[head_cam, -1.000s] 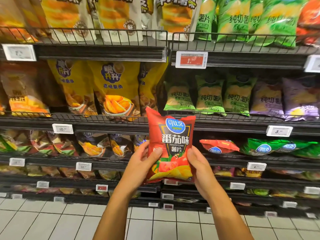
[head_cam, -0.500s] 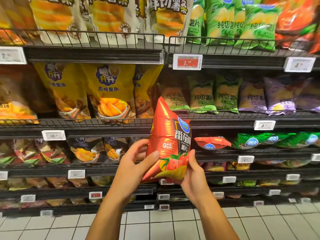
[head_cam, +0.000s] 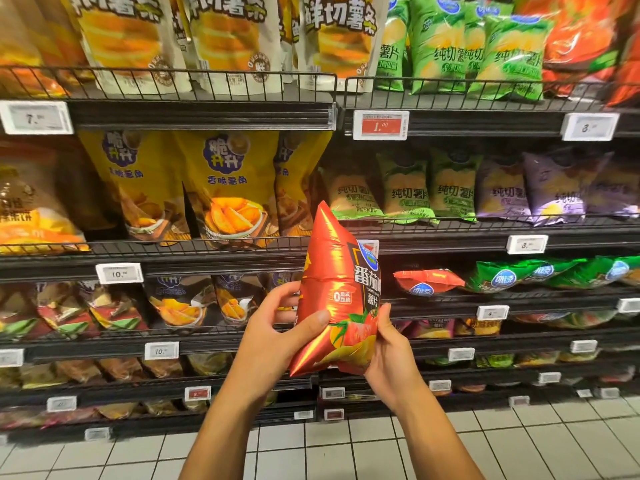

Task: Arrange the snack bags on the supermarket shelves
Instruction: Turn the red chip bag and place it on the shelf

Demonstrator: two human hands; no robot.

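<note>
Hands, left (head_cam: 273, 344) and right (head_cam: 389, 355), grip pinching red snack bag (head_cam: 337, 292) upright between them.

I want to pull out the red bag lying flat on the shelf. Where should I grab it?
Pinch the red bag's front seam edge, reaching straight in from the aisle. It lies flat with that thin end facing out, and green bags crowd its right side.

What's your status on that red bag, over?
Left hand and right hand both gripping the red tomato chip bag, upright, off the shelf. Matching red bag lies on the shelf to the right. Path clear.
</note>
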